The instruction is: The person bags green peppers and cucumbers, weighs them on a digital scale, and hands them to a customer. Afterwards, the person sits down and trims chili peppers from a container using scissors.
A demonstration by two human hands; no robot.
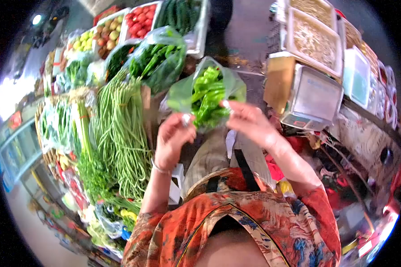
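In front of me is a clear plastic bag (pixel 234 86) with its mouth toward my body. Bright green peppers (pixel 207 91), long and wrinkled, lie bunched inside it. My left hand (pixel 177 134) pinches the near left edge of the bag between thumb and fingers. On the opposite side, my right hand (pixel 249 121) has its fingertips closed on the bag's right edge, close to the peppers. Both hands are slightly blurred. A bangle circles my left wrist.
Long green beans (pixel 120 133) are heaped at my left, beside celery (pixel 82 129). Beyond them stand a bag of green peppers (pixel 153 60), a tomato crate (pixel 140 21) and a cucumber crate (pixel 178 15). A weighing scale (pixel 314 95) and white trays (pixel 314 38) are at right.
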